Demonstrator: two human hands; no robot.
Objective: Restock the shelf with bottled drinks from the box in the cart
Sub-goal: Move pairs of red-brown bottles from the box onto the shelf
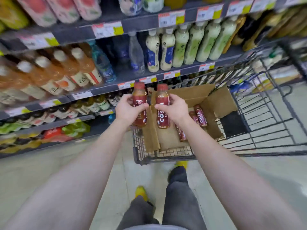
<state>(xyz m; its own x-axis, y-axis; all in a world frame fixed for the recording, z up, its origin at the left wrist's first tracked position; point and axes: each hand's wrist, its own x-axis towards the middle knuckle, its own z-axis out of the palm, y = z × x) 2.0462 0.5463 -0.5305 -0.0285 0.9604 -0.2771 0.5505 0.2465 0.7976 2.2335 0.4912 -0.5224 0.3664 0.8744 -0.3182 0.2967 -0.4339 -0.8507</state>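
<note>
My left hand (pixel 128 110) grips a brown coffee bottle with a dark red label and cap (pixel 139 97), held upright. My right hand (pixel 174 108) grips a second bottle of the same kind (pixel 162 100), upright beside the first. Both are raised above the left end of an open cardboard box (pixel 214 103) that sits in a black wire cart (pixel 166 155). A few more of these bottles (pixel 200 116) lie on their sides inside the box. The shelf (pixel 132 75) with rows of drinks rises to the left and ahead.
Orange tea bottles (pixel 66 70) and pale green bottles (pixel 191 45) fill the middle shelf, with a dark gap (pixel 119 52) between clear bottles. Price tags line the shelf edges. The cart's wire basket extends right. My legs and yellow shoes (pixel 141 192) stand on the pale floor.
</note>
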